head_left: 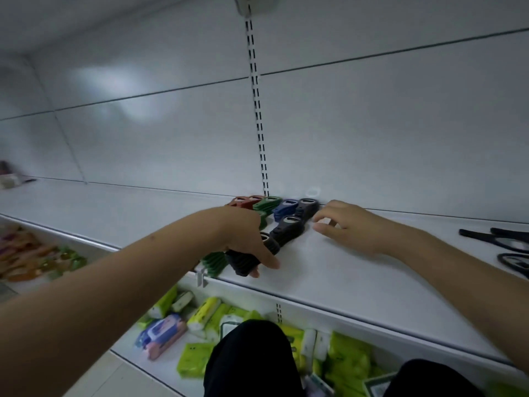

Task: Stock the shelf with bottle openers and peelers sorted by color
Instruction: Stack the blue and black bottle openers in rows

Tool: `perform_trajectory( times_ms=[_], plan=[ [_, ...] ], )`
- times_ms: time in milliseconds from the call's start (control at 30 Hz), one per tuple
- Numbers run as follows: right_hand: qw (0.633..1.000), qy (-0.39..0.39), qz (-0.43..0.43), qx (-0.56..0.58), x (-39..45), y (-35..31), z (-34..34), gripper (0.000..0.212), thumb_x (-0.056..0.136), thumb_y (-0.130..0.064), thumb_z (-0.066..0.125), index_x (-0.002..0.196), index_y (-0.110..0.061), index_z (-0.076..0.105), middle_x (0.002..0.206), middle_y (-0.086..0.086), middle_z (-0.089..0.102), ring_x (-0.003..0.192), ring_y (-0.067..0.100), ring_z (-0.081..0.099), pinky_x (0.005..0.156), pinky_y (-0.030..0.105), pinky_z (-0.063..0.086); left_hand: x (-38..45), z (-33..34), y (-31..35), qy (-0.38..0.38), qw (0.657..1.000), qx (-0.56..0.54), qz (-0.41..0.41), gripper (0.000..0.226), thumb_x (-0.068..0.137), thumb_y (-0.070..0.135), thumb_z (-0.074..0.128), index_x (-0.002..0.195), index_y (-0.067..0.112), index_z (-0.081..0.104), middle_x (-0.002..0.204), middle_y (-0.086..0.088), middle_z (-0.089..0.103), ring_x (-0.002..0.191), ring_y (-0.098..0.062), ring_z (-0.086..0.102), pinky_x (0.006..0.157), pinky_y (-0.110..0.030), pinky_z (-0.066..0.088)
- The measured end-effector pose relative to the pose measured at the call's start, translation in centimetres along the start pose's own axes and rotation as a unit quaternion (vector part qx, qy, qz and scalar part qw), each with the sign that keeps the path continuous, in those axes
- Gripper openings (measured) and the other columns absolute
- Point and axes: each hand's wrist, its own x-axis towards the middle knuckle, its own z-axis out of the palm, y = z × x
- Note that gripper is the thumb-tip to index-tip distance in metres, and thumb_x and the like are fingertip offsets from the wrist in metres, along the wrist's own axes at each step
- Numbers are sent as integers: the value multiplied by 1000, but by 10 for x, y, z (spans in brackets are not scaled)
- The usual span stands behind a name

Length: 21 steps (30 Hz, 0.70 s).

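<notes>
The left hand (243,239) reaches over the front part of the white shelf (357,270), fingers curled down around the ribbed handles of a stack of black bottle openers (243,262) near the shelf's front edge; thumb and fingertips touch the shelf surface beside the stack. Just left of this stack, partly hidden under the hand, lies a stack of green bottle openers (213,262).

The right hand (347,227) rests on the shelf farther back, fingers loosely bent and slightly spread, holding nothing. Its fingertips lie just beside the rear black bottle opener stack (289,229), which runs diagonally toward the back panel.

Against the back panel the openers stand in colour groups, left to right: red bottle openers (243,202), green openers (267,204), blue bottle openers (286,209) and a further black stack (307,206).

At the far right of the shelf lie dark peelers (506,242), well apart from both hands.

On the lower shelf (134,353) sit yellow-green tissue packs (200,313) and a blue-pink wipes pack (161,333). The person's knees in black trousers (249,359) show at the bottom.
</notes>
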Motion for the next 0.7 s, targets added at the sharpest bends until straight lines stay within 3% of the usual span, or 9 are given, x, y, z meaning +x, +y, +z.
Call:
perform_trajectory(
  times_ms=[133, 233, 333, 467, 567, 700],
  plan=[
    [999, 34, -14, 32, -11, 9, 7, 25, 97, -45, 50, 115, -33, 63, 116, -15, 52, 96, -3, 58, 88, 18, 47, 11, 6, -5, 41, 998, 39, -17, 46, 78, 41, 81, 99, 3, 67, 82, -4, 77, 73, -17, 75, 70, -30, 61],
    [996, 68, 16, 62, -22, 22, -1, 20, 97, -45, 51, 111, -39, 63, 112, -19, 52, 95, -4, 58, 85, 16, 46, 18, 9, -2, 77, 981, 176, -16, 51, 75, 57, 77, 90, 11, 60, 75, 2, 60, 67, -15, 57, 56, -26, 42],
    [993, 79, 37, 78, -25, 27, -6, 20, 96, -47, 53, 112, -40, 62, 111, -22, 51, 95, -7, 58, 84, 17, 46, 26, 12, 1, 86, 973, 214, -9, 53, 75, 58, 76, 91, 14, 51, 74, 5, 48, 67, -13, 46, 63, -29, 37],
    [994, 70, 24, 80, -22, 23, -3, 20, 94, -45, 58, 113, -41, 61, 112, -22, 51, 97, -9, 57, 81, 14, 45, 31, 13, 9, 79, 968, 237, 10, 57, 77, 59, 74, 104, 13, 53, 90, -1, 60, 80, -21, 54, 70, -28, 38],
    [994, 69, 23, 81, -22, 23, -1, 25, 93, -46, 58, 116, -39, 62, 113, -21, 52, 96, -8, 58, 82, 15, 46, 31, 13, 13, 72, 972, 222, 3, 69, 79, 56, 74, 122, 6, 53, 73, 2, 52, 63, -17, 58, 59, -27, 42],
    [994, 63, 24, 85, -22, 22, -1, 30, 92, -49, 57, 120, -37, 61, 116, -21, 54, 96, -9, 57, 81, 13, 45, 34, 14, 12, 60, 974, 215, -30, 51, 83, 53, 71, 98, 12, 45, 74, 4, 52, 57, -14, 61, 50, -24, 41]
  ],
)
